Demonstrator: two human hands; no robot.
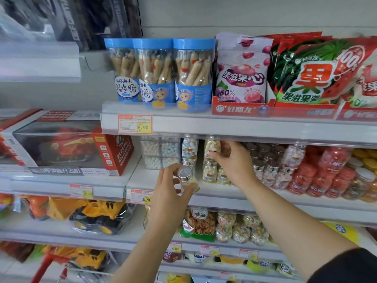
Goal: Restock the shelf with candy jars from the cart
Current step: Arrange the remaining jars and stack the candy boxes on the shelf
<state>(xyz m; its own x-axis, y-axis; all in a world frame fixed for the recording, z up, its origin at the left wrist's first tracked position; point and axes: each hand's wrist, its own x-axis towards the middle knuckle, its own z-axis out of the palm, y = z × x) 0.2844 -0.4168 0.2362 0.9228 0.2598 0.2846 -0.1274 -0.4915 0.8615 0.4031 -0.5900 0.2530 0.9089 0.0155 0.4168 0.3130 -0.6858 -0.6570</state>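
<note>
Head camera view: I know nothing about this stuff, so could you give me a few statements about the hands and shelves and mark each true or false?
1. The left hand holds a small jar with a silver cap. True.
2. The right hand hangs idle, away from the shelves. False: it grips a stacked jar on the middle shelf.
3. The tall jars on the upper shelf have red lids. False: their lids are blue.
4. A boxed toy stands to the left of the candy jars. True.
5. The price tag under the tall jars reads 8.90. True.
</note>
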